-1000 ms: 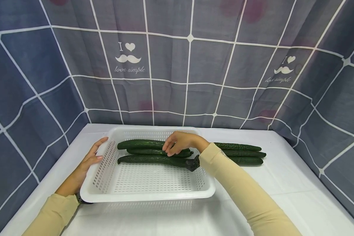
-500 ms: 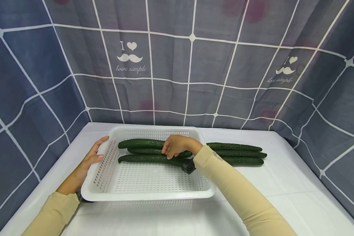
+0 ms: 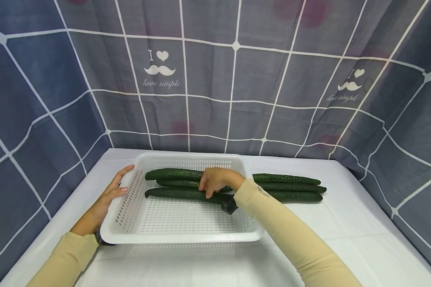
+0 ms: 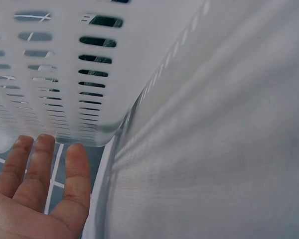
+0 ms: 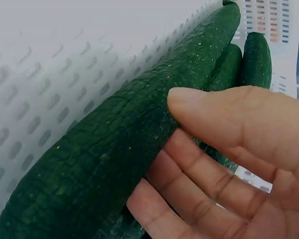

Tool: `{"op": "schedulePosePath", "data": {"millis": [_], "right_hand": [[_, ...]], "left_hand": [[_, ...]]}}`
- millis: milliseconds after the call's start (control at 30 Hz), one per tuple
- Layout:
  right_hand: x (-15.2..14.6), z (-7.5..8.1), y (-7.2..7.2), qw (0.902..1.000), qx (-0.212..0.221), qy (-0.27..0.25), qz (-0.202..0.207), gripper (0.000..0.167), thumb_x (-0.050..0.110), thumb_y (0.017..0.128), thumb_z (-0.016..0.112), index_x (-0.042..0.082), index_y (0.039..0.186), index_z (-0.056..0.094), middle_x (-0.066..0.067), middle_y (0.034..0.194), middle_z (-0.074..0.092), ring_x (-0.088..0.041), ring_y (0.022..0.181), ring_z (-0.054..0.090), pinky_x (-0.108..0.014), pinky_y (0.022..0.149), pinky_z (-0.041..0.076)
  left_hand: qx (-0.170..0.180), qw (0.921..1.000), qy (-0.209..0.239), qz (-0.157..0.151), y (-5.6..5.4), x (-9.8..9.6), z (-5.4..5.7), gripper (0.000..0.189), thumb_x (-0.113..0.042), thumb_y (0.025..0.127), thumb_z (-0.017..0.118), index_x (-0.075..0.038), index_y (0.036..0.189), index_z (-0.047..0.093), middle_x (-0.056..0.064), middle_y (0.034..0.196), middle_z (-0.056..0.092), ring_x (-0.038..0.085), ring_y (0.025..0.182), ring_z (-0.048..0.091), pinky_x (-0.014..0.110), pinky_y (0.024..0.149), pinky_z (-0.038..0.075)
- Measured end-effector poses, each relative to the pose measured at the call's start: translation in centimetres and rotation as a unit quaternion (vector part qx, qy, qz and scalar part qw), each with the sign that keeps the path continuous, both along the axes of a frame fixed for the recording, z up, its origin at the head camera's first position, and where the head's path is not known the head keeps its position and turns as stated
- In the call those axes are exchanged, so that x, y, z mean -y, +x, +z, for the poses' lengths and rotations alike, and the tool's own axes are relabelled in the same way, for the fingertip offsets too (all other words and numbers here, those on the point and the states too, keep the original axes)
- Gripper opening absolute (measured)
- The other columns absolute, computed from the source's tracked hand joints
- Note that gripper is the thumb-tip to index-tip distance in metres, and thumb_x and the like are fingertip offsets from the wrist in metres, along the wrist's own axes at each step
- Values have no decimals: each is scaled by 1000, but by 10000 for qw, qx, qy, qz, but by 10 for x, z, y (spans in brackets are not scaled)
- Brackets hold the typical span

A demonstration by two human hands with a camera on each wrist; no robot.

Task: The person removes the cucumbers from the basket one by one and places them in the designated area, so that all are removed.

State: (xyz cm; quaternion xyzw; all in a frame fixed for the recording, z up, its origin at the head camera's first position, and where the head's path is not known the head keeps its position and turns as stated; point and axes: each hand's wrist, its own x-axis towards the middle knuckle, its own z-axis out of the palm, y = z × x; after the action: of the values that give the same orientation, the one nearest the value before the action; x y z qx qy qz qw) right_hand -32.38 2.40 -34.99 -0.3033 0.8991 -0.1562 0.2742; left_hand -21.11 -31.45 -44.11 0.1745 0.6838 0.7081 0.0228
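In the white perforated basket (image 3: 186,239), three dark green cucumbers lie lengthwise. My right hand (image 3: 217,179) reaches over them from the right, fingertips down at the front cucumber (image 3: 179,193). The right wrist view shows the thumb tip against that cucumber (image 5: 119,124) and the other fingertips along its side, not curled round it. Behind it lie the middle cucumber (image 3: 176,183) and the back cucumber (image 3: 172,174), both partly hidden by the hand. My left hand (image 3: 109,195) is at the basket's left side, with fingers spread near its wall (image 4: 50,99).
Right of the basket, three more cucumbers lie side by side on the white tablecloth: a back one (image 3: 291,179), a middle one (image 3: 294,187) and a front one (image 3: 298,196). A grey checked curtain (image 3: 208,79) surrounds the table at the back and sides.
My right hand has lowered from above the cucumbers to the front one. The left hand, the basket and the cucumbers stay in place; the view shifts slightly.
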Motion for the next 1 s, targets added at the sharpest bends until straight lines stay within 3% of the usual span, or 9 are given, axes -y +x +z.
{"op": "schedulePosePath", "data": {"millis": [200, 400, 500, 567, 667, 733, 833, 900, 1000], "right_hand": [[4, -3, 6, 9994, -266, 144, 155, 32, 0, 91, 84, 9, 121, 78, -5, 116, 72, -15, 93, 65, -29, 79, 55], [7, -8, 10, 9974, -634, 294, 184, 42, 11, 88, 91, 10, 127, 77, -6, 118, 73, -21, 107, 68, -33, 88, 57], [9, -9, 11, 9960, -773, 376, 261, 45, 17, 87, 93, 10, 128, 78, -3, 114, 75, -14, 99, 68, -31, 88, 57], [10, -10, 12, 9949, -831, 434, 376, 40, 19, 87, 93, 9, 124, 80, -5, 106, 76, -10, 83, 61, -28, 81, 53], [12, -12, 13, 9936, -905, 463, 492, 29, 19, 88, 93, 9, 113, 84, -6, 107, 77, -8, 69, 48, -27, 72, 45], [14, -13, 14, 9929, -936, 497, 541, 23, 19, 88, 92, 9, 108, 85, -8, 113, 78, -10, 67, 46, -28, 70, 43], [15, -13, 16, 9917, -1016, 566, 554, 24, 19, 89, 92, 9, 109, 84, -6, 124, 77, -8, 72, 54, -28, 73, 49], [15, -13, 16, 9911, -1046, 589, 569, 25, 18, 89, 91, 9, 111, 84, -6, 124, 77, -8, 75, 57, -29, 76, 51], [13, -14, 14, 9927, -952, 488, 559, 16, 17, 90, 90, 9, 102, 83, -4, 112, 76, -8, 72, 52, -29, 75, 48]], "left_hand": [[7, 10000, 69, -33, -1, 0, -1, 67, -16, 106, 37, -46, 165, 29, -7, 159, 29, 13, 130, 48, 38, 93, 49], [4, 10000, 76, -33, -1, 0, -1, 67, -16, 106, 37, -46, 164, 30, -7, 158, 29, 13, 130, 49, 38, 93, 50], [36, 10000, 0, -13, 0, 0, 0, 67, -16, 106, 38, -47, 165, 28, -7, 159, 28, 13, 131, 47, 39, 94, 49], [73, 10000, -61, 9, 0, 0, 1, 67, -17, 106, 38, -47, 165, 27, -6, 160, 26, 14, 132, 46, 39, 95, 48], [143, 9997, -194, 61, 0, 0, 2, 67, -19, 106, 38, -47, 166, 24, -3, 162, 22, 15, 133, 44, 41, 95, 47], [180, 9994, -262, 96, 1, 1, 3, 68, -20, 107, 38, -47, 167, 23, -1, 164, 19, 16, 133, 42, 42, 96, 46], [200, 9993, -298, 129, 1, 0, 3, 67, -20, 107, 38, -48, 166, 23, 0, 166, 17, 16, 134, 41, 42, 96, 45], [184, 9994, -244, 133, 1, 0, 3, 67, -19, 106, 38, -47, 166, 24, 0, 165, 18, 16, 134, 41, 41, 96, 46], [174, 9996, -192, 130, 1, -1, 2, 67, -19, 106, 37, -47, 166, 25, 1, 165, 19, 16, 134, 41, 41, 95, 47]]}}
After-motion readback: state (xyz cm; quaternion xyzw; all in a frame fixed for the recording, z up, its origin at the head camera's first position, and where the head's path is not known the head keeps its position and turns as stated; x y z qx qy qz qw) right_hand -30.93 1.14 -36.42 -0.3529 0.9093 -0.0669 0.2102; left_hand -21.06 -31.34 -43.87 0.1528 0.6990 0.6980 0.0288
